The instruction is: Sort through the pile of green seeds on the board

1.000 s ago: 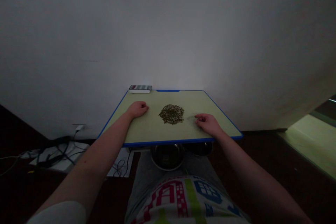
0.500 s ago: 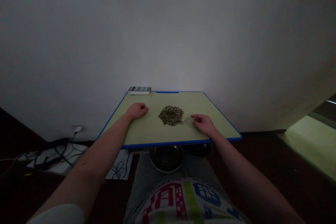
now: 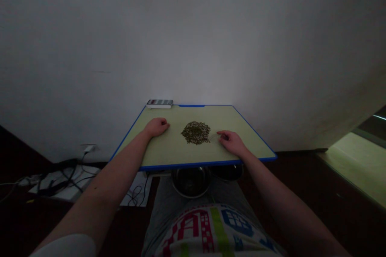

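A loose heap of small greenish-brown grains (image 3: 196, 132), like seeds or beans, lies mid-board. It rests on a pale yellow board (image 3: 177, 156) with a blue edge. My left hand (image 3: 157, 126) lies on the board left of the heap, its fingers curled into a loose fist with nothing visible in them. To the right of the heap, my right hand (image 3: 232, 141) pinches a thin, see-through curved tool (image 3: 213, 135) between thumb and fingers. Its tip points toward the heap's right edge; the picture is too dim to show its exact kind.
A phone (image 3: 159, 102) lies on a white box (image 3: 159, 107) at the board's far left corner, near the wall (image 3: 193, 48). Below the front edge is a metal bowl (image 3: 191, 184), with a dark pan (image 3: 229, 172) beside it. Cables (image 3: 70, 176) run along the floor at left.
My right hand has shifted very slightly left with the see-through tool. The left hand stays in place, and the heap looks much the same.
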`<state>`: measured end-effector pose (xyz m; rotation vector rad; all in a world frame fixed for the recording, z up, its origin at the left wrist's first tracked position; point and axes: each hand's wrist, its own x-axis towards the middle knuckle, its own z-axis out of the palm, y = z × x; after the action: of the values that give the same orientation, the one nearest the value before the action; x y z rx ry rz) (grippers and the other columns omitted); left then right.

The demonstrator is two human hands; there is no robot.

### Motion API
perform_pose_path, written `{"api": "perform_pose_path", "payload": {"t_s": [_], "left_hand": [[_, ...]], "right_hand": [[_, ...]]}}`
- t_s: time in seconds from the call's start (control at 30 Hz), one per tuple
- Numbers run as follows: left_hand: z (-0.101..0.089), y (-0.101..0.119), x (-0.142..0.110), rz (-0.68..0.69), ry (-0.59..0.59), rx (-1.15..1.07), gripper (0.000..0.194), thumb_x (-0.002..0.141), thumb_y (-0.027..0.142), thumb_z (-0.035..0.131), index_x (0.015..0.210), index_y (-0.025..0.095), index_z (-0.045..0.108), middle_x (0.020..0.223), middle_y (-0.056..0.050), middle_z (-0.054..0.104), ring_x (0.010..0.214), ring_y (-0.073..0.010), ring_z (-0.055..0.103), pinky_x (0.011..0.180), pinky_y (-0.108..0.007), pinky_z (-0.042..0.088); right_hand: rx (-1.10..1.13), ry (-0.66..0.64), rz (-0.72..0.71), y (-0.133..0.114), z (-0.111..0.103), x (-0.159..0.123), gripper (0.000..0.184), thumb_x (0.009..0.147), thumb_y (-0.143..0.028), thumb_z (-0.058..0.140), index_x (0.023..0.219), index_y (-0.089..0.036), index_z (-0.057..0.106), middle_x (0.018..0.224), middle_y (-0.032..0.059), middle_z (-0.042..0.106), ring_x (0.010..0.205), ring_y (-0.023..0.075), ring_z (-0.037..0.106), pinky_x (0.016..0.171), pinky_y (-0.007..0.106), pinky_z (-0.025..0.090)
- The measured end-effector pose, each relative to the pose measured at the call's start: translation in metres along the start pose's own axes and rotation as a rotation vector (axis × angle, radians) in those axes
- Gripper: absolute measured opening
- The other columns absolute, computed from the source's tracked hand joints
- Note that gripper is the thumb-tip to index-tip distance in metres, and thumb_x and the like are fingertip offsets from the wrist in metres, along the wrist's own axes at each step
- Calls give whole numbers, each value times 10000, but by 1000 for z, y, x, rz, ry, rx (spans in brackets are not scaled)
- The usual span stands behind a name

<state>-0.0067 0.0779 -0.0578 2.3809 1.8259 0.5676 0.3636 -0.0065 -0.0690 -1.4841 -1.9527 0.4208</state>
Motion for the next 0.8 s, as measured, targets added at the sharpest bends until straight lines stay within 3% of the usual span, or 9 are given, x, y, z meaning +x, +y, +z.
{"api": "perform_pose_path", "payload": {"t_s": [0.8], "left_hand": [[-2, 3, -1, 3, -12, 24, 356, 759, 460, 420, 725, 179, 636, 704, -56, 635, 650, -174, 539, 576, -280, 351]], "right_hand": [[127, 55, 46, 1, -3, -7, 363, 675, -219, 498, 994, -139, 651, 620, -15, 567, 528, 113, 484, 538, 239, 391]]}}
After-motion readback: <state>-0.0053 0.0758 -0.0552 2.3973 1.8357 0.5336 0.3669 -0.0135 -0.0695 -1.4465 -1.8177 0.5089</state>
